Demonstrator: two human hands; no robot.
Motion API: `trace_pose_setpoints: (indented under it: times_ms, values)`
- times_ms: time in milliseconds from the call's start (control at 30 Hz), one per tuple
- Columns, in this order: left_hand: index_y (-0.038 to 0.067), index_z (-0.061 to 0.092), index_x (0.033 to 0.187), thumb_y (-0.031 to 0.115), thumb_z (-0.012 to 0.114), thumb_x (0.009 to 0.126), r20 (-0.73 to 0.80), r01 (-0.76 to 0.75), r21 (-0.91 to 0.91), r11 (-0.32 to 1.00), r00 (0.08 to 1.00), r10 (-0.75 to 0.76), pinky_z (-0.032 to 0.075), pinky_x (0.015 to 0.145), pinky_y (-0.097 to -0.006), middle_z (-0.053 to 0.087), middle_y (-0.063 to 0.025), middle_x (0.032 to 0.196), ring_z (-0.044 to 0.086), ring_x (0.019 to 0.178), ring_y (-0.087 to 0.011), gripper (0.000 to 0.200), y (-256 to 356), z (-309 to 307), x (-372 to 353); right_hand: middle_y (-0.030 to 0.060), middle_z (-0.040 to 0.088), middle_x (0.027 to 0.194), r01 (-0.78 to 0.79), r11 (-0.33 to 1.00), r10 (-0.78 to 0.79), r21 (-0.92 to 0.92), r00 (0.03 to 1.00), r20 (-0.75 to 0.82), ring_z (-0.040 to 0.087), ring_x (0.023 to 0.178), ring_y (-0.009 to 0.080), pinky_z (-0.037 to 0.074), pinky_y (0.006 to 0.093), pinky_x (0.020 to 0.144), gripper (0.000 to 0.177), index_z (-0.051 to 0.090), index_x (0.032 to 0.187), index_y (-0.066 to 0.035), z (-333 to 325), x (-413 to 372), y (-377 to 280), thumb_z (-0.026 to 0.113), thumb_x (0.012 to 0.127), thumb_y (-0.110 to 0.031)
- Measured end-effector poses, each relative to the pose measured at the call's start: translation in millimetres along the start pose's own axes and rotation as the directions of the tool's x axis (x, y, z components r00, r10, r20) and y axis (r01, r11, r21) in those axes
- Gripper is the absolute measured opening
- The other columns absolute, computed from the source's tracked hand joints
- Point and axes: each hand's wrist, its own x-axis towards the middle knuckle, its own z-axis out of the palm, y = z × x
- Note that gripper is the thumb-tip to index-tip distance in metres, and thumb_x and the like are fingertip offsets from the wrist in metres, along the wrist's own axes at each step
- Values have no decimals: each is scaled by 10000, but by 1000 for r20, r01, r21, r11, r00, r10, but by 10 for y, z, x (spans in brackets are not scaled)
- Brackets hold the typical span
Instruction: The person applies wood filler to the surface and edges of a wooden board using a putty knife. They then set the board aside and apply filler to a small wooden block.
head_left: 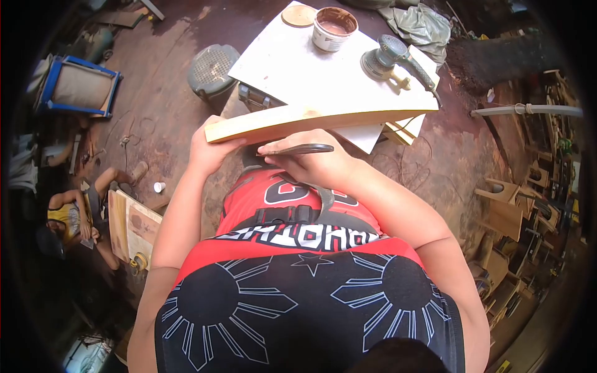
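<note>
My left hand [208,152] grips the left end of a long, slightly curved wooden board [311,119], its thumb along the lower edge. The board runs across in front of me, its far right end overlapping the white worktop. Just below the board, my right hand [320,163] is closed on a putty knife [305,149] with a dark, rounded handle pointing right. Its blade end is partly hidden by the fingers. On the white worktop [273,68] stand an open tub of brown paste [334,28], its round lid [298,15] and a corded sander [392,59].
A dark, perforated-top stool [212,68] stands left of the worktop. At the lower left another person [78,214] sits by a wooden panel [134,227]. Wooden pieces [500,211] crowd the right side, with a grey pipe [528,110] above. A blue-framed piece [81,87] lies far left.
</note>
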Motion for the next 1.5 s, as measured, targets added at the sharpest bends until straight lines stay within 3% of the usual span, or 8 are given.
trace_pose_setpoints:
  times_ms: [500, 700, 833, 1000, 1100, 1167, 1333, 1500]
  values:
    - [59, 707, 1019, 70, 955, 762, -12, 9, 13, 1000, 1000, -9, 560, 838, -301, 745, -4, 972, 681, 922, -100, 357, 59, -20, -14, 107, 799, 1126, -204, 673, 452, -711, 874, 178, 755, 988, 291, 601, 414, 851, 344, 817, 1144, -124, -1089, -721, -24, 674, 832, -102]
    - [46, 730, 1090, 68, 946, 771, 3, -11, 5, 1000, 1000, 11, 567, 875, -300, 768, -22, 1040, 699, 970, -110, 386, 160, -51, 10, 184, 777, 1170, -721, 665, 697, -197, 693, -186, 750, 1080, 314, 589, 364, 934, 238, 788, 1231, -91, -1147, -1481, 54, 700, 1030, -183]
    - [24, 743, 1125, 62, 950, 766, 41, -179, 51, 983, 983, 177, 576, 889, -304, 786, -51, 1090, 721, 993, -123, 416, 614, -22, -78, 198, 749, 1252, -442, 835, 547, 328, 731, -407, 737, 1130, 309, 568, 382, 992, 317, 720, 1349, -49, -833, -1101, -334, 627, 1096, -215]
    - [6, 745, 1112, 4, 948, 766, 74, -373, -128, 919, 920, 384, 600, 877, -306, 799, -71, 1057, 744, 972, -131, 401, 1336, 190, -17, 258, 597, 1509, 190, 981, -188, -29, 912, -366, 611, 1390, 308, 485, 400, 1132, 381, 645, 1457, -57, -663, -375, -659, 561, 1127, -229]
    - [-5, 744, 1097, 12, 949, 772, 77, -390, -152, 908, 911, 405, 602, 844, -297, 798, -76, 1050, 742, 958, -128, 384, 1571, 266, 45, 228, 637, 1450, -28, 954, -82, -298, 933, -349, 621, 1324, 409, 519, 430, 1093, 401, 680, 1416, -109, -754, -640, -433, 705, 1022, -178]
    - [-19, 713, 1152, -5, 937, 785, 126, -400, -91, 912, 904, 409, 605, 878, -313, 787, -101, 1105, 739, 1005, -148, 430, 1657, 255, 19, 216, 695, 1367, -672, 713, 643, 200, 512, -570, 653, 1290, 340, 496, 453, 1101, 501, 680, 1412, -83, -958, -1016, -246, 479, 1105, -424]
    - [-27, 700, 1191, -31, 940, 769, 186, -550, 6, 835, 821, 540, 603, 911, -324, 784, -132, 1146, 748, 1042, -175, 486, 1818, 318, -101, 156, 420, 1668, -393, 872, 344, 291, 70, -936, 511, 1473, 276, 362, 408, 1271, 742, 336, 1650, -10, -1392, -1850, -25, 202, 1155, -547]
    - [-32, 698, 1193, -43, 943, 763, 213, -618, -26, 786, 764, 609, 608, 914, -331, 788, -153, 1132, 762, 1021, -197, 495, 2036, 447, -104, 170, 627, 1445, -39, 999, -8, -31, 493, -870, 631, 1327, 328, 449, 468, 1179, 561, 539, 1499, 19, -989, -1456, -339, 479, 1137, -405]
